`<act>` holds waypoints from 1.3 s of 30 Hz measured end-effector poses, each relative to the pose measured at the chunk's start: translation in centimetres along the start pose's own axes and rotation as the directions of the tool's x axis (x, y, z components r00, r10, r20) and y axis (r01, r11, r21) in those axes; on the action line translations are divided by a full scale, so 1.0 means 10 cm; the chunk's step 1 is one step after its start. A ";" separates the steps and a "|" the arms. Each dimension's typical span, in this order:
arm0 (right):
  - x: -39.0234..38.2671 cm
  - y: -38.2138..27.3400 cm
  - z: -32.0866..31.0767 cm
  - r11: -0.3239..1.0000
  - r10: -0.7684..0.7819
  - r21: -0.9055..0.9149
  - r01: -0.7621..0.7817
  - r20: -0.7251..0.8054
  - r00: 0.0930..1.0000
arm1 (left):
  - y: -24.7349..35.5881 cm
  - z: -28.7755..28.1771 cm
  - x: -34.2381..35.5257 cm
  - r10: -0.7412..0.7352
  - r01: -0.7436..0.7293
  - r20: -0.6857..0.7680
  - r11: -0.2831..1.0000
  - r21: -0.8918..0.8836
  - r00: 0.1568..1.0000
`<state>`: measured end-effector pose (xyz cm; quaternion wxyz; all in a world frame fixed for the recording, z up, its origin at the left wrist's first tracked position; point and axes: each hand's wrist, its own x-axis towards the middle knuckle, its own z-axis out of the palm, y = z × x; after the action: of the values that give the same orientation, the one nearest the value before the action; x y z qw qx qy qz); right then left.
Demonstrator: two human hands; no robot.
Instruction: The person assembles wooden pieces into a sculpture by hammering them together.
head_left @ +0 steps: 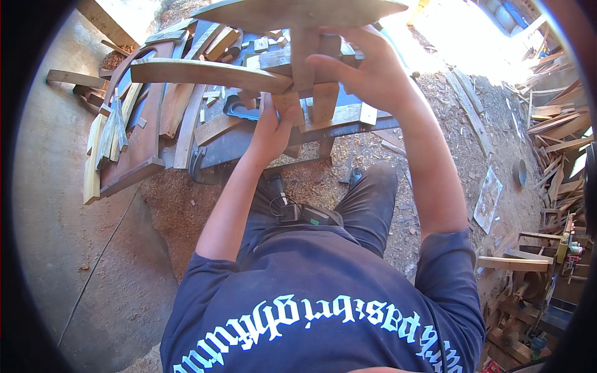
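Note:
My left hand [275,124] is closed on a short wooden block [287,99] at the lower end of an upright wooden post [303,53]. My right hand [367,74] grips the wooden piece around that post from the right, thumb toward the post and fingers high behind it. A curved board [298,12] tops the post, and a long curved slat [199,73] reaches left from its lower part; I cannot tell whether all are joined. Beneath lie several blocks and strips, with a blue plastic object [239,110] just left of my left hand.
The dark bench [217,158] carries many wood pieces. Curved wooden panels [134,168] lean at the left, beside concrete flooring [74,236]. Scrap planks [556,127] are heaped at the right, above a cluttered area with tools [559,267]. Loose boards [469,105] lie on the dirt ground.

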<state>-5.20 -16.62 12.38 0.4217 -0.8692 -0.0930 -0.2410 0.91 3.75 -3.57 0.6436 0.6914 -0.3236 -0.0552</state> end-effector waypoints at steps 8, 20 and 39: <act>0.05 0.03 0.25 0.922 -0.231 -0.327 0.208 -0.032 0.972 | 1.08 -0.20 -0.37 -0.340 0.343 -0.123 0.725 0.597 0.932; 0.04 0.03 0.19 0.922 -0.317 -0.221 0.319 0.049 0.947 | 1.36 -0.24 0.36 0.362 -0.155 -0.011 0.426 0.891 0.932; 0.00 -0.02 0.28 0.905 -0.389 -0.182 0.386 0.017 0.921 | 1.43 -0.27 0.49 0.457 -0.151 -0.091 0.466 0.872 0.885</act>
<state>-4.33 -14.29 11.00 0.2853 -0.8658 -0.2372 -0.3358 0.64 4.04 11.75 0.2678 0.8438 -0.3221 0.3356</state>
